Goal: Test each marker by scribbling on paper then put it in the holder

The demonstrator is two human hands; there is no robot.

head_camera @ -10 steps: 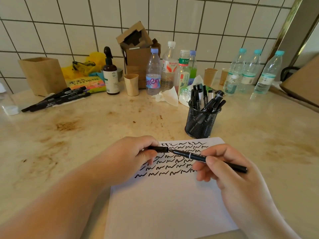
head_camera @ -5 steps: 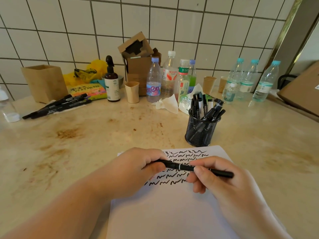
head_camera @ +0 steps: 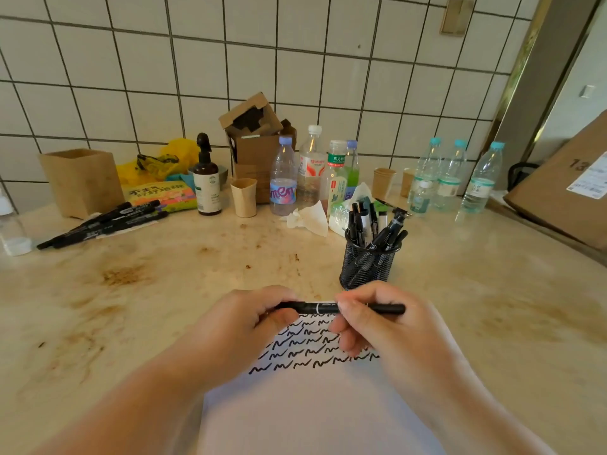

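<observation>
The cap has just gone back on: both the left hand (head_camera: 243,326) and the right hand (head_camera: 377,326) have fingers curled round the marker (head_camera: 328,308), level above the paper (head_camera: 312,415), so the holder (head_camera: 368,264) just beyond comes next.

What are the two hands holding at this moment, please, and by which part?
One black marker, held level above the paper: the left hand grips its cap end, the right hand its barrel.

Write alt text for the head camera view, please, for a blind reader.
Both hands, left hand and right hand, grip one black marker pen level above a white paper sheet with black scribbles. Behind stands a black mesh pen holder full of markers, on a stained beige countertop.
</observation>
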